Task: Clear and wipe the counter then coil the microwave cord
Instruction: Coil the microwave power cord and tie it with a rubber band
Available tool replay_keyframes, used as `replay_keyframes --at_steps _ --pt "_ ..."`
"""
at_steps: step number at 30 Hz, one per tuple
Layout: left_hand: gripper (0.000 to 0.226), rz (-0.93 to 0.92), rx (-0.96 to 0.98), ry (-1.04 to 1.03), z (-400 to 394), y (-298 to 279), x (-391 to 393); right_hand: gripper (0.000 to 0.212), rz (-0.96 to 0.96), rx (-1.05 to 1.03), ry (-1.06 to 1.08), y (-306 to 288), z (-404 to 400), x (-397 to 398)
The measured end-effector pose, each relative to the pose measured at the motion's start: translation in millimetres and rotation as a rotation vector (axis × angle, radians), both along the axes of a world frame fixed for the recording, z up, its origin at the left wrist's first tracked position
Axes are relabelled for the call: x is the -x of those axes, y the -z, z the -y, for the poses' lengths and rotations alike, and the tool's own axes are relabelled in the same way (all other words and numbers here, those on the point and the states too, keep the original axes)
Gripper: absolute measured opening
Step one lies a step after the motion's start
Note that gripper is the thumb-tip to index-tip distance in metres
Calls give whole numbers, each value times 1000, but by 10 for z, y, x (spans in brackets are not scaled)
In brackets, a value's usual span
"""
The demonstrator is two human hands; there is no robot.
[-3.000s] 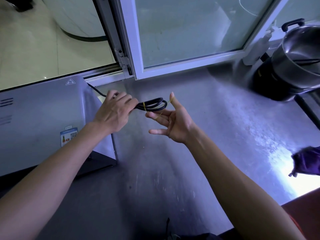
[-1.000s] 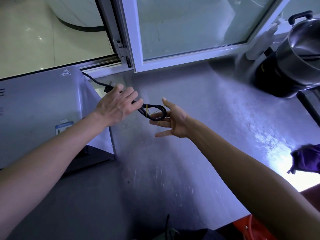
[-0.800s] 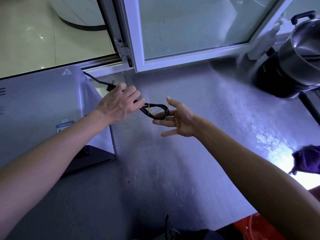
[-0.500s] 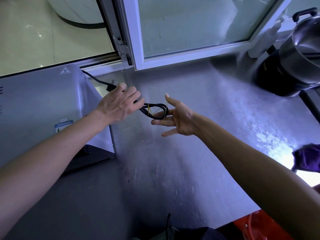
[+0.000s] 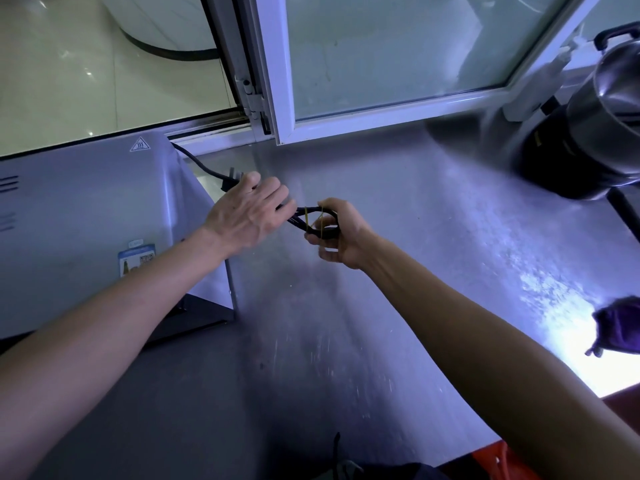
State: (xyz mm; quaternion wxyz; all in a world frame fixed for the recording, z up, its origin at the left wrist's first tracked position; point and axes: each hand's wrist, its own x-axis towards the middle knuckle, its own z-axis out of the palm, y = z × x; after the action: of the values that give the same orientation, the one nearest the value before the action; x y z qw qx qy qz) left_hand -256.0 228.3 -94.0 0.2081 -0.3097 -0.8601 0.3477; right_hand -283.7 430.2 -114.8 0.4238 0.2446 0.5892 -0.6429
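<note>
The silver microwave (image 5: 86, 216) stands at the left on the steel counter (image 5: 398, 271). Its black cord (image 5: 197, 163) runs from behind it to a folded bundle (image 5: 313, 221) held above the counter. My left hand (image 5: 247, 213) grips the bundle's near end, with the plug (image 5: 231, 178) showing just behind my fingers. My right hand (image 5: 341, 237) is closed on the bundle's far loop, and a thin yellow rubber band (image 5: 320, 220) is stretched across the loop and my fingers.
A steel pot (image 5: 613, 102) sits on a black cooker base at the back right. A white bottle (image 5: 530, 95) stands by the window frame. A purple cloth (image 5: 620, 329) lies at the right edge of the counter.
My right hand, spread open beside the loop before, has closed around the bundle's far end with the rubber band. My left hand has kept its grip.
</note>
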Motion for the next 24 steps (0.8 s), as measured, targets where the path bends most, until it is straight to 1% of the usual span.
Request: replay_keyframes --at_steps 6,8,11,14,15,18,24 --pt "21 26 -82 -11 -48 57 -27 26 -92 -97 -53 -37 7 97" --pt "25 41 -112 -23 -56 51 -19 25 -135 -123 -46 -56 18 132" --pt "36 72 -156 -54 -113 47 -55 22 -252 -237 -47 -55 -1 171" --pt "47 119 -220 -110 -177 55 -101 19 -320 -203 1 -5 -8 158" --pt "46 128 -252 -125 -189 64 -102 21 -345 -191 13 11 -13 147" --pt "30 155 -358 -190 -227 111 -86 30 -424 -168 29 44 -71 111" --pt "10 284 -678 -334 -292 278 -77 29 -594 -84 3 63 -252 65"
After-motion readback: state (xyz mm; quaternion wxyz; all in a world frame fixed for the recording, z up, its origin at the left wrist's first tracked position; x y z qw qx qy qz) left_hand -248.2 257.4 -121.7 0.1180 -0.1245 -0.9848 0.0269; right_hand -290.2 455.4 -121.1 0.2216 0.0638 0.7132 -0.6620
